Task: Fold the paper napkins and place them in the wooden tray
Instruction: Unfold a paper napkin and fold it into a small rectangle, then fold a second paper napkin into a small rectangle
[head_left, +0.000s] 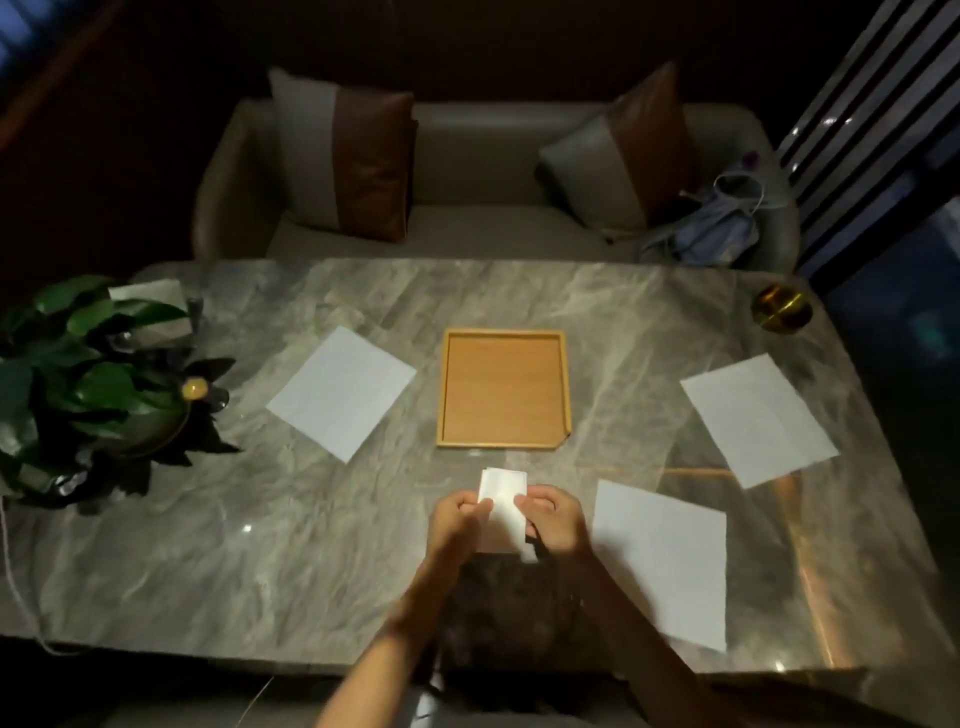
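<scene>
Both grips, left hand (457, 519) and right hand (553, 519), pinch a folded napkin (503, 493).

No writing to call anywhere here: nothing that can be read. The napkins (340, 392) are plain white, and the wooden tray (503, 389) shows bare wood with no stamp or label. The marble table (260, 545) carries only its veining. A small card (148, 291) stands by the plant (78, 364) on the far left, but it is too dim and blurred to make out any print. The round brass thing (781, 306) at the far right corner shows no lettering either.
</scene>
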